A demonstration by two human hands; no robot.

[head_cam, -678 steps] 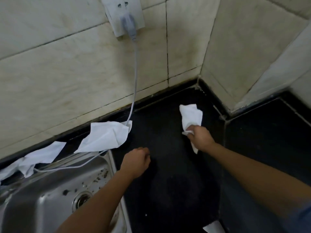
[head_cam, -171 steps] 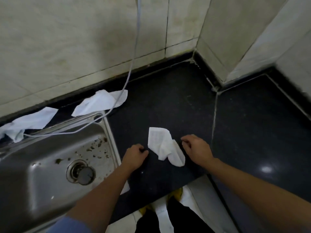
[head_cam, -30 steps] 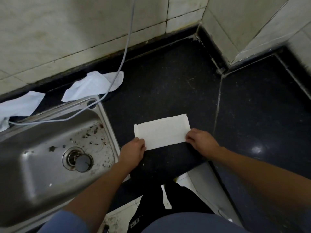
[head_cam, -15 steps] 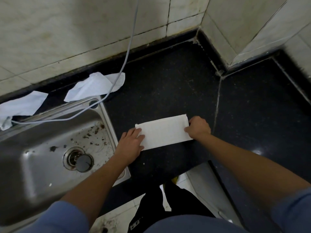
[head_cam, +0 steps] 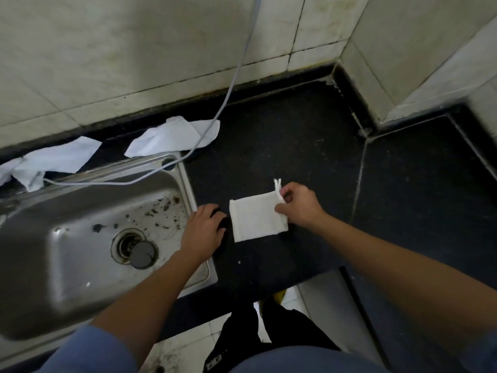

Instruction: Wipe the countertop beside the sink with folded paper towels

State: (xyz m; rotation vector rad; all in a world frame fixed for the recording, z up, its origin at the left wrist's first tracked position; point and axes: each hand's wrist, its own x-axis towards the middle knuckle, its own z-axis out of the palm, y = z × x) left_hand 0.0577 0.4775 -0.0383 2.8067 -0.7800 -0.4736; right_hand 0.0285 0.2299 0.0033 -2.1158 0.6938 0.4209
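Mid-frame on the black stone tabletop [head_cam: 295,135] sits a folded white paper towel [head_cam: 255,216]. Right hand [head_cam: 300,204] pinches its right edge; left hand [head_cam: 203,228] lies flat, fingers loose, beside the steel sink [head_cam: 67,216].

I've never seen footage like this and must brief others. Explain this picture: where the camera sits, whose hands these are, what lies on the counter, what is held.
There is no machine here: a person wears a wide-angle camera on the head, looking down at both bare hands. The right hand pinches the right edge of a folded paper towel lying on the dark countertop. The left hand rests open beside the steel sink, holding nothing. Two crumpled paper towels lie behind the sink, a grey cable draped over one.
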